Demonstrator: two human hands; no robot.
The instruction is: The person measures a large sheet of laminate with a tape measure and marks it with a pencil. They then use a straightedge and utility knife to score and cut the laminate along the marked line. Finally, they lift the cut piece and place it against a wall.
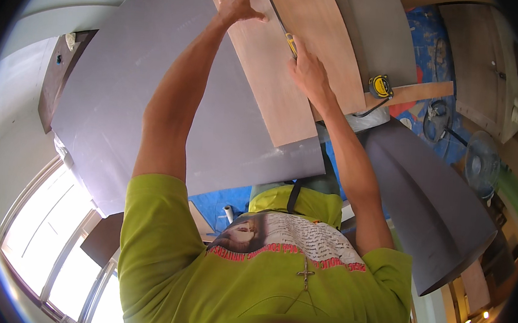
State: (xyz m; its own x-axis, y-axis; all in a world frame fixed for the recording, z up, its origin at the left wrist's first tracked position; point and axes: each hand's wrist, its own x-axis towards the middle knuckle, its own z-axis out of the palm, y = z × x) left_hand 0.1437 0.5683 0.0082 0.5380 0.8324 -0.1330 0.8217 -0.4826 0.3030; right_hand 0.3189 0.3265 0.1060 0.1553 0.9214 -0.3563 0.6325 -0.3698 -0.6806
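Note:
My left hand (240,5) lies on a light plywood strip (283,112) near the top, fingers spread, thumb out to the side. My right hand (307,72) is closed on a yellow utility knife (290,43) at the strip's right edge, along a thin dark line. A wider plywood piece (333,46) lies right of that line. Under them is a large grey-lavender sheet (125,92). A yellow-black tape measure (380,85) sits to the right, beside a narrow wooden strip (420,90).
A curved dark grey sheet (424,203) hangs at the lower right. A standing fan (481,162), a blue floor covering (424,35) and a wooden cabinet (470,56) are at the right. Bright windows (42,218) are at the lower left.

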